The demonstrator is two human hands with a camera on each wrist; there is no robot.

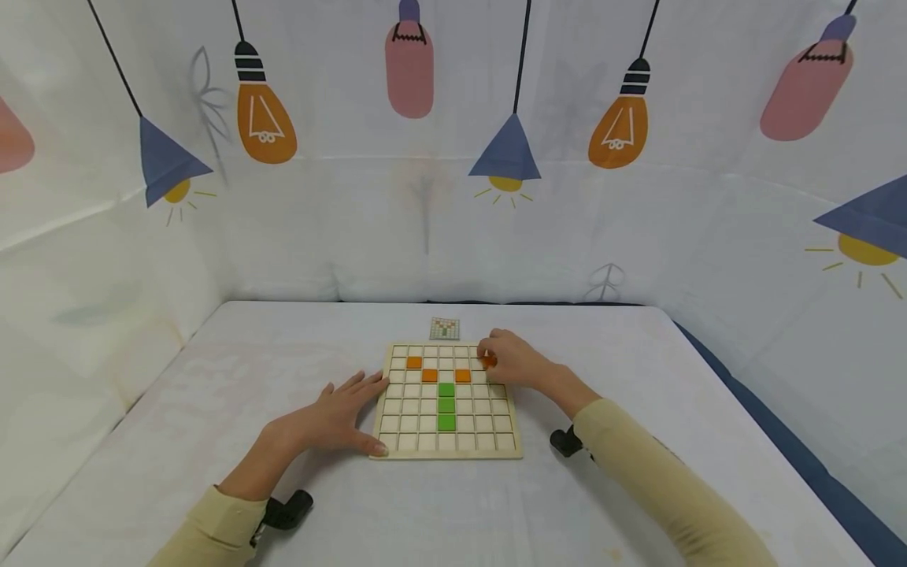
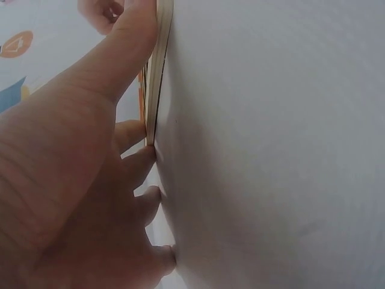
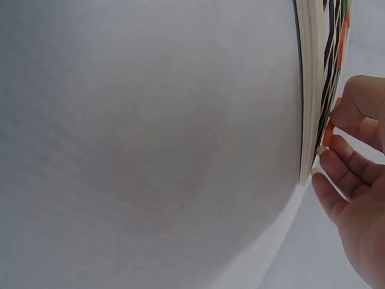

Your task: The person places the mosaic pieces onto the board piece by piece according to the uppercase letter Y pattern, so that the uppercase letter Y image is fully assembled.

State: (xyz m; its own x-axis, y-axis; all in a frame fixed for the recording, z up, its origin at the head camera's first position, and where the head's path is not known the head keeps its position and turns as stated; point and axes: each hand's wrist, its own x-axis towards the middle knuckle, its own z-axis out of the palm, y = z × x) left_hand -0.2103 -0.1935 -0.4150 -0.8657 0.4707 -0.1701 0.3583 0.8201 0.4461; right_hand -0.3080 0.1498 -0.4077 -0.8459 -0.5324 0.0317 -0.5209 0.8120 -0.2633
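A square wooden grid board [image 1: 453,455] lies on the table. Three green tiles [image 1: 446,405] run down its middle column, and above them three orange tiles [image 1: 429,376] sit in cells to either side. At the board's far right corner my right hand [image 1: 516,360] pinches another orange tile [image 3: 328,133] between thumb and fingers; whether it is seated in a cell I cannot tell. My left hand [image 1: 331,417] rests along the board's left side with fingers spread, the thumb at the near left corner. In the left wrist view, its thumb and fingertips touch the board's edge [image 2: 159,72].
Just beyond the board lies a small card [image 1: 444,328] printed with a coloured grid pattern. White cloth covers the table [image 1: 453,512]. Behind it hangs a white curtain [image 1: 340,228] with lamp prints. Each wrist carries a black camera [image 1: 289,510].
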